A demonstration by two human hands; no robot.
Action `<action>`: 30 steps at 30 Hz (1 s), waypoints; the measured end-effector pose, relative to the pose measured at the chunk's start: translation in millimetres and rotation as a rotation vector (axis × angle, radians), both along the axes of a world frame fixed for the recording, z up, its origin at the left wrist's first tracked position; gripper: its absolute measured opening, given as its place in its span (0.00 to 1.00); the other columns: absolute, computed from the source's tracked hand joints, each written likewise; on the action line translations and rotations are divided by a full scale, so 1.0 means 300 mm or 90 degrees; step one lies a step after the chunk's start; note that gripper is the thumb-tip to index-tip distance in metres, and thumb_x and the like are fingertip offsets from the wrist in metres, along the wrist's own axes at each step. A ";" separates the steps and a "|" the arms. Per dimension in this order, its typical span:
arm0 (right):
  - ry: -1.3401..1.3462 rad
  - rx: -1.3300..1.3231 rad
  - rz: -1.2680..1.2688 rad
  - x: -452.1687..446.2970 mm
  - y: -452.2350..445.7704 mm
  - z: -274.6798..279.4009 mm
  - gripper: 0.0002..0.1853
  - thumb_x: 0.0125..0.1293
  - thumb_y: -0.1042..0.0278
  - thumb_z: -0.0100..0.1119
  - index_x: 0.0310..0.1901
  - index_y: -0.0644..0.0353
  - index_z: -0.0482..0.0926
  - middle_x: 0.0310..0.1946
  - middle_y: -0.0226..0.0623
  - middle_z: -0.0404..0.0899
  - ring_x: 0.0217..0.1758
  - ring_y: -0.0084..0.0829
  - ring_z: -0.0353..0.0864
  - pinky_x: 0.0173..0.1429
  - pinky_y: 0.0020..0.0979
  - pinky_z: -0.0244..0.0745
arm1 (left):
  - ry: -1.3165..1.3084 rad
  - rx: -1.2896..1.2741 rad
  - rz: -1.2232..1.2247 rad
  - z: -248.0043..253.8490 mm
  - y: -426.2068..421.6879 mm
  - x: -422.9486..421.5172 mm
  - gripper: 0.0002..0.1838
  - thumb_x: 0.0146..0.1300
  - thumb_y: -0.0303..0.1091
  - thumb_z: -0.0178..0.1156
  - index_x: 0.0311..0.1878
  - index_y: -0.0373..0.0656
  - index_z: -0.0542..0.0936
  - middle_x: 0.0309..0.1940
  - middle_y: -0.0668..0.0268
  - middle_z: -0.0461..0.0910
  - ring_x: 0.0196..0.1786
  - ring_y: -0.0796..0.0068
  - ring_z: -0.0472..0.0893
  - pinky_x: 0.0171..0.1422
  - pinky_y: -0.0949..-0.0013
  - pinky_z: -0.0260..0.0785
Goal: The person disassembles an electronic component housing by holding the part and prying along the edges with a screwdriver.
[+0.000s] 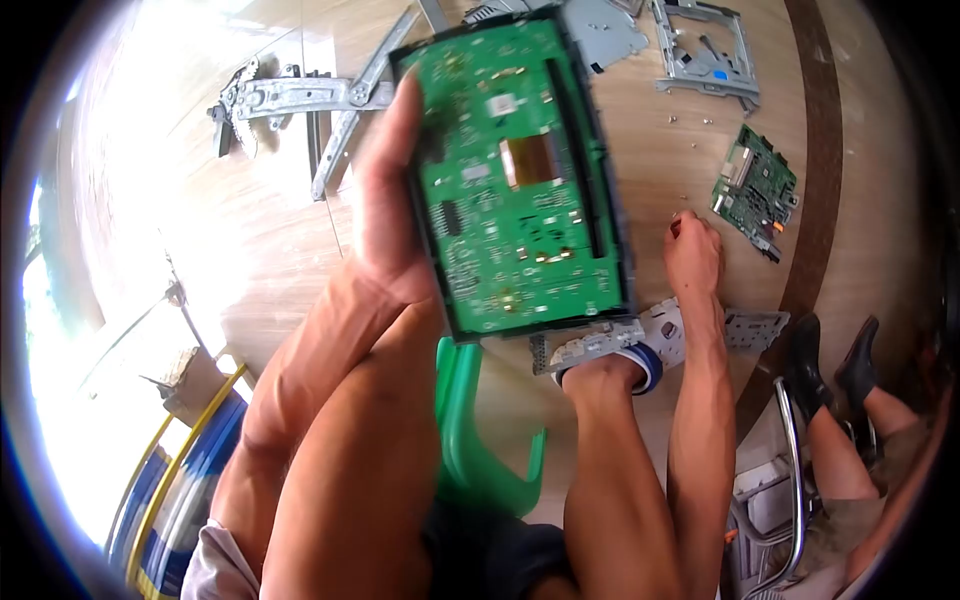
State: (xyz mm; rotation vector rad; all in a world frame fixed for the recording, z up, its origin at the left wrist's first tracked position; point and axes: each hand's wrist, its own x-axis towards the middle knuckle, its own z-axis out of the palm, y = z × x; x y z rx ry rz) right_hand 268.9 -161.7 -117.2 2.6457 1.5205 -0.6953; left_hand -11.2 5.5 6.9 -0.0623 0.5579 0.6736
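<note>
My left hand (388, 200) grips a green circuit board in a black frame (490, 235) by its left edge, thumb on top. The board is held up over my knees, its component side toward me, with a brown flat ribbon piece near its middle. My right hand (695, 255) is down by the floor with its fingers curled closed; what they hold, if anything, is hidden. Several small screws (708, 122) lie on the floor beyond it. A smaller green circuit board (757, 190) rests just to its right.
A metal frame (735, 60) and a grey metal plate (607, 35) lie at the back. To the left is a scissor-like metal mechanism (300, 95). A perforated metal strip (755, 330) lies by my foot. A green plastic stool (465, 430) is under me. Another person's shoes (808, 365) are at right.
</note>
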 end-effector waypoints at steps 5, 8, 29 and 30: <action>0.127 0.013 -0.047 0.064 -0.038 -0.069 0.05 0.64 0.71 0.63 0.39 0.61 0.84 0.40 0.51 0.86 0.46 0.55 0.87 0.50 0.49 0.81 | -0.109 0.043 -0.010 0.012 0.051 0.104 0.33 0.76 0.61 0.52 0.67 0.41 0.75 0.58 0.56 0.84 0.55 0.60 0.86 0.62 0.54 0.81; -0.011 -0.039 -0.001 0.027 0.050 0.066 0.06 0.64 0.69 0.63 0.40 0.60 0.85 0.39 0.51 0.87 0.45 0.55 0.87 0.50 0.48 0.82 | -0.114 0.042 -0.022 0.014 0.049 0.142 0.33 0.76 0.62 0.51 0.68 0.42 0.75 0.58 0.57 0.83 0.56 0.60 0.85 0.63 0.54 0.80; 0.324 0.419 0.030 -0.241 0.051 0.679 0.12 0.52 0.85 0.72 0.39 0.62 0.86 0.31 0.31 0.82 0.23 0.15 0.72 0.25 0.19 0.64 | -0.002 0.039 -0.062 0.006 -0.020 0.117 0.35 0.76 0.62 0.48 0.70 0.43 0.73 0.62 0.56 0.81 0.60 0.57 0.83 0.66 0.47 0.76; 0.319 0.411 0.046 -0.247 0.053 0.672 0.12 0.52 0.85 0.73 0.39 0.62 0.86 0.30 0.31 0.82 0.23 0.16 0.73 0.25 0.20 0.65 | 0.012 0.049 -0.062 0.007 -0.019 0.116 0.35 0.76 0.63 0.47 0.70 0.43 0.73 0.62 0.56 0.81 0.60 0.56 0.82 0.66 0.47 0.76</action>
